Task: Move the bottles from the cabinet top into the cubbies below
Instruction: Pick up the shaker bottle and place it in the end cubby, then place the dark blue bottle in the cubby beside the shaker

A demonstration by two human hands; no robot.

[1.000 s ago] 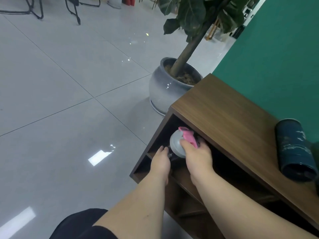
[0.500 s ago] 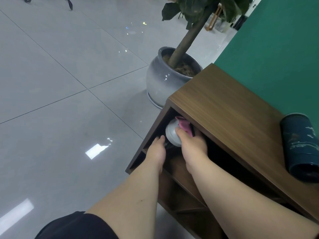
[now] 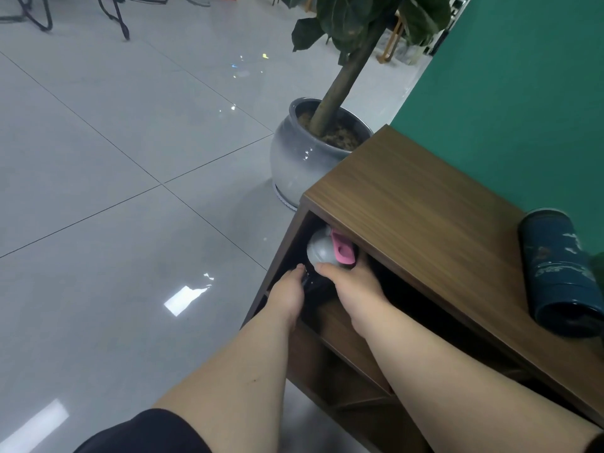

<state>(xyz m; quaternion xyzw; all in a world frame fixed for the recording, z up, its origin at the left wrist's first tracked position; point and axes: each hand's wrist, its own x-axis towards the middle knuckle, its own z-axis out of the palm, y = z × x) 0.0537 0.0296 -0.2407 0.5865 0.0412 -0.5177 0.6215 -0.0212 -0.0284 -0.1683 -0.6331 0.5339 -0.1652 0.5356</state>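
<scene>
A bottle with a grey lid and pink flip cap [image 3: 322, 251] sits in the top left cubby of the wooden cabinet [image 3: 425, 217]. My right hand [image 3: 354, 289] grips it from the right, below the lid. At the cubby's left edge my left hand [image 3: 289, 294] holds the bottle's dark lower body [image 3: 313, 282], fingers curled round it. A dark blue bottle [image 3: 560, 276] with a pale pattern lies on its side on the cabinet top at the right, apart from both hands.
A large grey glazed pot [image 3: 300, 158] with a leafy tree stands on the floor just beyond the cabinet's left end. A green wall [image 3: 523, 93] runs behind the cabinet. Lower cubbies [image 3: 353, 380] show under my arms. Chair legs [image 3: 114, 14] stand far off.
Both hands have pushed the pink-capped bottle a little deeper into the top cubby. The blue bottle has not moved.
</scene>
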